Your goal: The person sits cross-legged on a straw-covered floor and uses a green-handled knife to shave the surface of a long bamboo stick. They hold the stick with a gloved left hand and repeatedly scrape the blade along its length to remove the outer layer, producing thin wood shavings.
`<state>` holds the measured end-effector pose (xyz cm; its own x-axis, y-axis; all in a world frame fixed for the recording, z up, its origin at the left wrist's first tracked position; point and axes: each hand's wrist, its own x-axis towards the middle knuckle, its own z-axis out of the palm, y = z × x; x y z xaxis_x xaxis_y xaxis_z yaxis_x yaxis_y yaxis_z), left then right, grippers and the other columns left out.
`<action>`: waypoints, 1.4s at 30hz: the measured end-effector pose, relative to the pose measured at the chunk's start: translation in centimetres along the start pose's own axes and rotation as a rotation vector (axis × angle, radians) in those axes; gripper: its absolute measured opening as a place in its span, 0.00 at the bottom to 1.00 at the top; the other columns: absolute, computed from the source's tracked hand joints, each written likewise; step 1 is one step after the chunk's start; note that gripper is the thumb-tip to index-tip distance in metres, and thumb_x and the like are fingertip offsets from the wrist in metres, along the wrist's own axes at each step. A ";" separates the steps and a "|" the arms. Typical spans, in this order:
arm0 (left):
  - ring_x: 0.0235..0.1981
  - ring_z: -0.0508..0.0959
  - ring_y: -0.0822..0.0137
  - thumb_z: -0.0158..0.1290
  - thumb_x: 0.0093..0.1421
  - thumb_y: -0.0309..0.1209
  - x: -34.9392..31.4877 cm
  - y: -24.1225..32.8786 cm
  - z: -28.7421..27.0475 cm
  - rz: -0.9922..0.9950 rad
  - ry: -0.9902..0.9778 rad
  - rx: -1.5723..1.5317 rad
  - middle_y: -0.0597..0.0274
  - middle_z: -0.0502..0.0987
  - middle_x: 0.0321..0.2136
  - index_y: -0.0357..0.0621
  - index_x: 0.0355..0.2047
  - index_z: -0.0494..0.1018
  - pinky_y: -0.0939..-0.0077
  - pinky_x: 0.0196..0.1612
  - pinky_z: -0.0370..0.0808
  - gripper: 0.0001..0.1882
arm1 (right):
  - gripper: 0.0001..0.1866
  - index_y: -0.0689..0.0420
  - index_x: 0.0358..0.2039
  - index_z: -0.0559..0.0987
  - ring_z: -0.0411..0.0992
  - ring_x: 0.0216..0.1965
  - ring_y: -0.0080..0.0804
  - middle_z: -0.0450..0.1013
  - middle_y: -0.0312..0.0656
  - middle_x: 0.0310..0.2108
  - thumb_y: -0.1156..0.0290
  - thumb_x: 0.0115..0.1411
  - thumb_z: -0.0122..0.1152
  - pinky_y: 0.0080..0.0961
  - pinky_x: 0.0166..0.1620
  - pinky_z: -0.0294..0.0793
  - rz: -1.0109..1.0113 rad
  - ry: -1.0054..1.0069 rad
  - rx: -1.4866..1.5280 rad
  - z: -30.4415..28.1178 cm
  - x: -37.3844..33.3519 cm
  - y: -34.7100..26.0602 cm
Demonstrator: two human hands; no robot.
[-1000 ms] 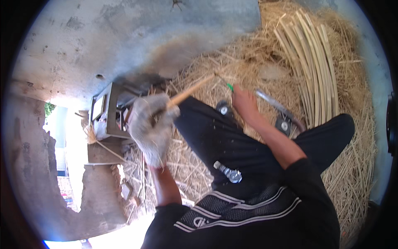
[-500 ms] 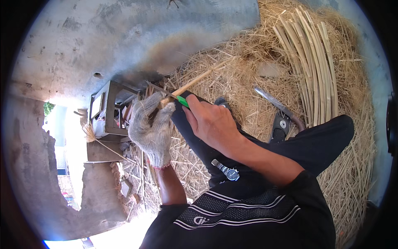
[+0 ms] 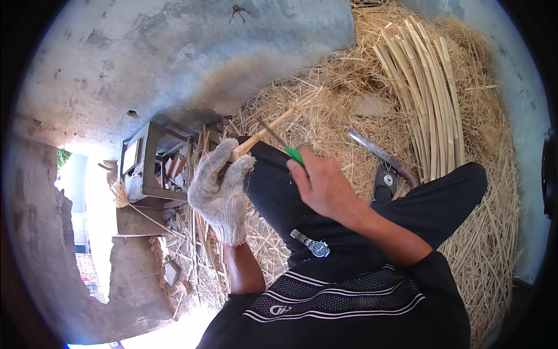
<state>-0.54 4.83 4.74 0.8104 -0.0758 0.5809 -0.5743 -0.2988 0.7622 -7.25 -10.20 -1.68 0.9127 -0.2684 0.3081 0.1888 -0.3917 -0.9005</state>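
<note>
My left hand (image 3: pixel 220 196), in a pale knitted work glove, is closed round the near end of a light wooden stick (image 3: pixel 290 112), perhaps split bamboo. The stick slants up and away to the right, above my bent knee. In my bare right hand (image 3: pixel 326 185) is a knife (image 3: pixel 293 154) with a green handle. Its thin blade points up and left and crosses the stick a little beyond the gloved fingers; whether it touches the wood I cannot tell. A wristwatch (image 3: pixel 319 249) with a metal band rests on my dark trousers.
Several long pale strips (image 3: pixel 433 104) lie bundled at the far right on a floor of straw and shavings (image 3: pixel 325 131). A curved tool with a metal blade (image 3: pixel 372 143) lies beside my shoe (image 3: pixel 386 181). A grey stool-like frame (image 3: pixel 152 160) stands at left, against the concrete wall (image 3: pixel 174 58).
My right hand and the knife have moved right and slightly down, away from the gloved hand. The left hand keeps its hold on the stick. The whole view has shifted slightly.
</note>
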 end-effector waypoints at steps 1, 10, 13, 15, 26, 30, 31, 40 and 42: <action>0.32 0.80 0.72 0.65 0.51 0.15 -0.3 0.4 0.4 -0.042 -0.006 -0.030 0.58 0.82 0.35 0.32 0.43 0.81 0.80 0.36 0.78 0.17 | 0.10 0.63 0.35 0.69 0.74 0.20 0.58 0.72 0.55 0.18 0.68 0.66 0.54 0.48 0.24 0.73 -0.026 -0.040 0.048 -0.1 0.0 -1.8; 0.32 0.82 0.70 0.63 0.53 0.15 0.0 0.9 0.5 -0.132 0.082 -0.086 0.54 0.82 0.32 0.30 0.40 0.81 0.79 0.35 0.80 0.13 | 0.09 0.61 0.33 0.68 0.75 0.23 0.57 0.75 0.54 0.22 0.69 0.66 0.54 0.46 0.25 0.75 0.146 -0.094 -0.251 2.6 1.8 -1.0; 0.32 0.82 0.70 0.64 0.51 0.15 -0.1 0.7 1.2 -0.016 -0.060 -0.094 0.53 0.83 0.33 0.31 0.39 0.81 0.79 0.34 0.81 0.13 | 0.12 0.64 0.38 0.72 0.79 0.28 0.58 0.75 0.60 0.23 0.67 0.67 0.50 0.50 0.32 0.79 0.298 -0.091 -0.524 2.8 -1.0 12.8; 0.30 0.81 0.72 0.64 0.51 0.15 -0.7 1.1 2.6 0.007 -0.085 -0.194 0.56 0.83 0.34 0.33 0.38 0.81 0.79 0.32 0.80 0.13 | 0.13 0.65 0.39 0.72 0.77 0.29 0.62 0.75 0.63 0.23 0.66 0.68 0.51 0.53 0.34 0.77 0.356 -0.019 -0.473 1.9 -1.6 12.9; 0.32 0.78 0.72 0.67 0.55 0.28 -1.2 1.1 3.7 0.179 0.075 0.323 0.60 0.81 0.33 0.35 0.34 0.78 0.78 0.36 0.74 0.12 | 0.08 0.63 0.39 0.70 0.74 0.22 0.56 0.71 0.53 0.19 0.73 0.65 0.57 0.46 0.25 0.72 -0.078 0.052 0.037 -0.7 0.9 -1.8; 0.31 0.78 0.71 0.67 0.55 0.30 -1.9 -0.2 4.2 0.013 0.193 0.064 0.61 0.80 0.31 0.35 0.32 0.77 0.74 0.36 0.73 0.11 | 0.08 0.62 0.36 0.68 0.74 0.21 0.55 0.71 0.53 0.19 0.74 0.64 0.58 0.46 0.24 0.73 -0.014 0.051 -0.048 1.0 1.4 -0.5; 0.31 0.77 0.71 0.67 0.55 0.30 -1.7 0.5 4.3 -0.101 0.224 -0.003 0.62 0.80 0.31 0.36 0.31 0.77 0.73 0.37 0.73 0.11 | 0.08 0.62 0.35 0.67 0.74 0.21 0.54 0.71 0.53 0.19 0.74 0.64 0.58 0.45 0.23 0.73 -0.014 0.046 -0.067 1.3 1.7 -0.7; 0.29 0.75 0.72 0.63 0.59 0.29 -0.6 -0.5 3.3 -0.030 0.188 0.055 0.62 0.80 0.25 0.37 0.29 0.75 0.74 0.40 0.72 0.09 | 0.08 0.60 0.34 0.67 0.73 0.16 0.51 0.72 0.50 0.17 0.72 0.65 0.56 0.46 0.19 0.72 -0.053 -0.029 -0.204 1.5 2.0 -0.3; 0.28 0.75 0.73 0.62 0.59 0.29 -0.6 -0.4 2.9 -0.007 0.207 0.102 0.63 0.80 0.22 0.38 0.29 0.74 0.75 0.39 0.71 0.09 | 0.08 0.60 0.34 0.67 0.74 0.17 0.52 0.72 0.51 0.18 0.71 0.65 0.56 0.47 0.20 0.72 -0.054 -0.060 -0.243 1.7 1.8 -2.2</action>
<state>-0.46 2.22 3.26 0.7676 0.1201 0.6296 -0.5453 -0.3940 0.7399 -5.42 -8.37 0.31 0.9250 -0.1916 0.3281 0.1514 -0.6062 -0.7808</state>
